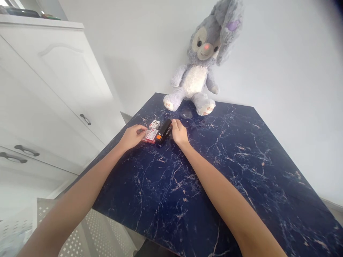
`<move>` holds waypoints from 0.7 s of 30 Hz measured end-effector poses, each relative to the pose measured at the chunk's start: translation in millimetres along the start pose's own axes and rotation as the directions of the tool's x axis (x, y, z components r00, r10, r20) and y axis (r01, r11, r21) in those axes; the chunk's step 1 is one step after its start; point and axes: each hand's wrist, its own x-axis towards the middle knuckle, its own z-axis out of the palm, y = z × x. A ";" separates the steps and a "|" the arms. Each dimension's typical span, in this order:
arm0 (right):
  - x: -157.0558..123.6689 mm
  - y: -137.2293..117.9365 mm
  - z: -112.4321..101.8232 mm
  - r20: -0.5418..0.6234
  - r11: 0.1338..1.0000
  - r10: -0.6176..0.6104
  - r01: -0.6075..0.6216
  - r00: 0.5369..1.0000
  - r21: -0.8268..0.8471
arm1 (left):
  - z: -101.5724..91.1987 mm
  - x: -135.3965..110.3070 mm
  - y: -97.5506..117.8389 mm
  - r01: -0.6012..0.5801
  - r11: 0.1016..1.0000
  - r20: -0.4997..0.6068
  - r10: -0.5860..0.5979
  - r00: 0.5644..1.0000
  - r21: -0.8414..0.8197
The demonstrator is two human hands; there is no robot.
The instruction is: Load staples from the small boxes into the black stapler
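Note:
A black stapler (164, 130) with an orange patch on its near end lies lengthwise on the dark blue marbled table. My right hand (179, 132) is at its right side, with curled fingers gripping its far part. To its left are a red-and-white small box (152, 134), which looks like a staple box, and a smaller white box (154, 124) just behind it. My left hand (132, 137) pinches at the left edge of the red-and-white box. The fingertips there partly cover what lies under them, and a pinkish flat edge shows below.
A large grey plush rabbit (197, 80) sits at the table's back edge against the white wall. White cabinets (61, 78) with dark handles stand on the left. A perforated light-coloured basket or bin (104, 232) is below the table's front left edge.

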 end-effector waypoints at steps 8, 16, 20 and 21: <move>-1.9 -2.8 -0.8 0.004 1.000 -0.013 0.013 1.000 -0.017 | -2.1 -7.4 18.7 -0.302 0.953 0.142 0.303 0.942 -0.027; -2.4 -4.4 -1.2 0.007 1.000 -0.020 0.020 1.000 -0.017 | 0.4 -7.9 18.4 -0.331 0.944 0.147 0.328 0.933 -0.003; -1.9 -3.2 -0.6 0.006 0.999 -0.028 0.028 1.000 -0.025 | 3.8 -8.6 18.8 -0.326 0.945 0.159 0.320 0.934 0.013; -1.8 -2.7 -0.4 0.005 0.999 -0.030 0.030 1.000 -0.026 | 4.6 -8.7 19.2 -0.319 0.947 0.161 0.313 0.936 0.018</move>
